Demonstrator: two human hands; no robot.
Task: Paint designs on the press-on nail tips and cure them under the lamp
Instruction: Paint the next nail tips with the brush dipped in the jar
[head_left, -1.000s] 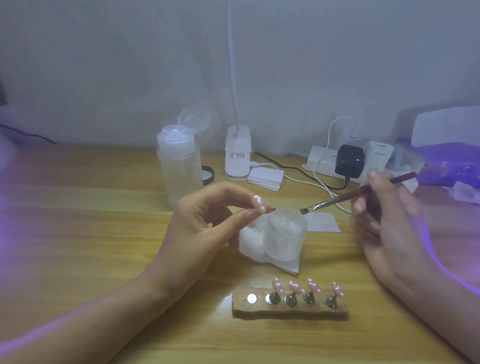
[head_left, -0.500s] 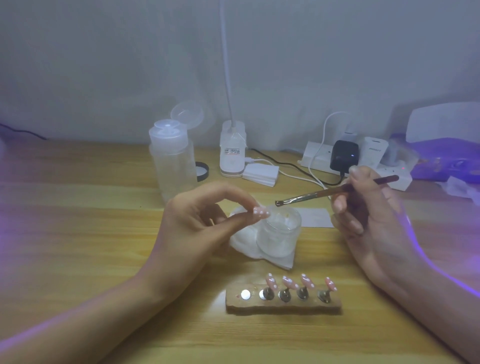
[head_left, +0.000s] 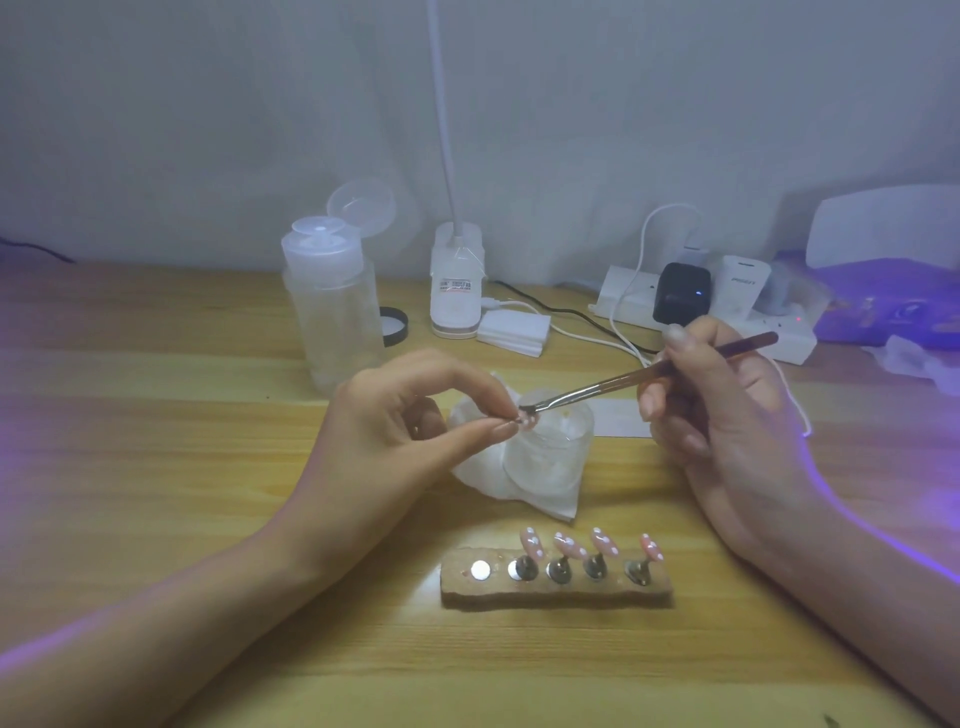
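My left hand (head_left: 410, 426) pinches a small pink nail tip (head_left: 523, 421) between thumb and forefinger, above a frosted jar (head_left: 550, 452). My right hand (head_left: 722, 410) holds a thin nail brush (head_left: 649, 371), whose bristle end touches the pinched tip. Near the table's front stands a wooden holder (head_left: 556, 592) with several pink, white-dotted nail tips (head_left: 566, 545) on metal stands; its leftmost magnet spot is bare. The curing lamp (head_left: 888, 275) glows purple at the far right.
A clear pump bottle (head_left: 332, 306) with its lid flipped up stands behind my left hand. A white desk-lamp base (head_left: 457, 291), a stack of white pads (head_left: 514, 330), a power strip (head_left: 727, 312) with chargers and cables line the back. White tissue (head_left: 483, 467) lies under the jar.
My right hand has brought the brush leftward and down until its tip meets the nail tip in my left hand. My left hand has stayed nearly still.
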